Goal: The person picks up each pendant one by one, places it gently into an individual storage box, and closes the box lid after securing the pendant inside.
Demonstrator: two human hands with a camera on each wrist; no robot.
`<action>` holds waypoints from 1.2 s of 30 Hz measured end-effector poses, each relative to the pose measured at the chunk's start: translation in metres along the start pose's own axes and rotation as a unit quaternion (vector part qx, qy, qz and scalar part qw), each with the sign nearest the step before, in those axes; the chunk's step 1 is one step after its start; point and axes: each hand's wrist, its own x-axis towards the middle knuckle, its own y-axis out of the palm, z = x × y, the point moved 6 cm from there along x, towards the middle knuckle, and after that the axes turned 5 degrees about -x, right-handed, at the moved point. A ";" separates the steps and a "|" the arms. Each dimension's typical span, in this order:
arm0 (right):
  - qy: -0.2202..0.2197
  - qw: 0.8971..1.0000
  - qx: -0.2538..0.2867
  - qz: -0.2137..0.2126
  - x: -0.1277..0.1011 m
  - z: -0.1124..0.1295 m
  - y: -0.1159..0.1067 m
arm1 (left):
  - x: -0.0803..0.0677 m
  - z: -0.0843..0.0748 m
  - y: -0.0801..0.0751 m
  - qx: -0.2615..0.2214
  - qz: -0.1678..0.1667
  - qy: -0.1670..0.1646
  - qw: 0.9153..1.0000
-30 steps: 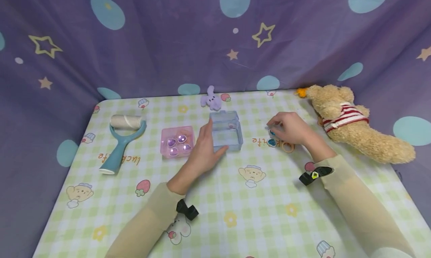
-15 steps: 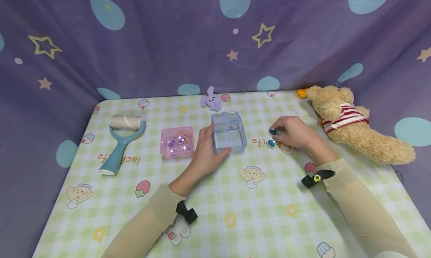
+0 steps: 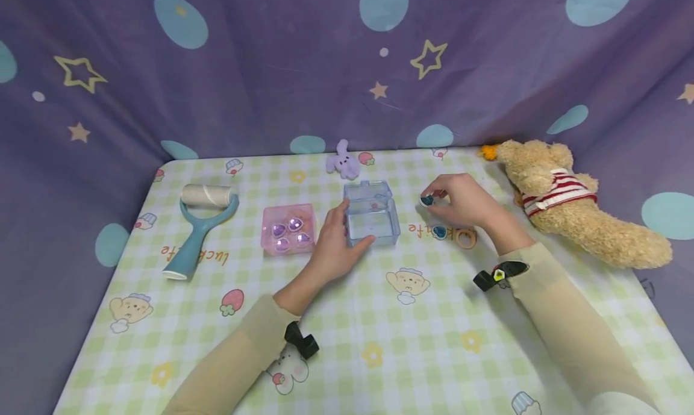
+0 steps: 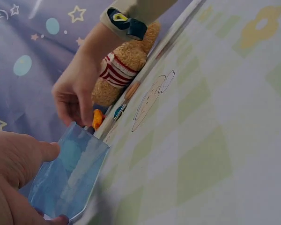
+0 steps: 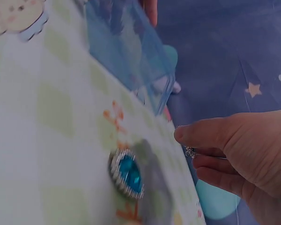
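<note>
On the checked surface (image 3: 379, 343), mid-back: open blue box (image 3: 372, 217)
Left hand (image 3: 332, 246): grips the blue box's near-left corner
Right hand (image 3: 461, 201): pinches a blue gem (image 3: 427, 200), raised just right of the box
Second gem (image 3: 439, 232): lies on the surface

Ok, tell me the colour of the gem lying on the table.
Blue gem with a silver rim; right wrist view.

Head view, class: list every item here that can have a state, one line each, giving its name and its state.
Blue box: lid open, upright, steadied by the left hand.
Pink box: open, purple heart gems inside.
Blue gem: off the table, pinched by the right hand.
Second blue gem: lying flat on the table.
Lint roller: lying on its side.
Teddy bear: lying down.
</note>
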 end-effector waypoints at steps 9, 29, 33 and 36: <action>-0.052 0.998 0.004 -0.028 0.025 0.028 -0.006 | 0.001 0.001 0.000 -0.004 0.000 -0.006 1.000; -0.168 0.984 0.060 -0.016 0.059 0.101 0.008 | 0.001 0.001 -0.001 0.001 -0.001 0.015 1.000; -0.186 0.980 0.065 -0.005 0.061 0.111 0.014 | 0.000 0.002 -0.001 0.002 0.001 0.013 1.000; -0.196 0.979 0.061 0.006 0.062 0.116 0.019 | 0.000 0.003 -0.001 -0.001 0.002 0.011 1.000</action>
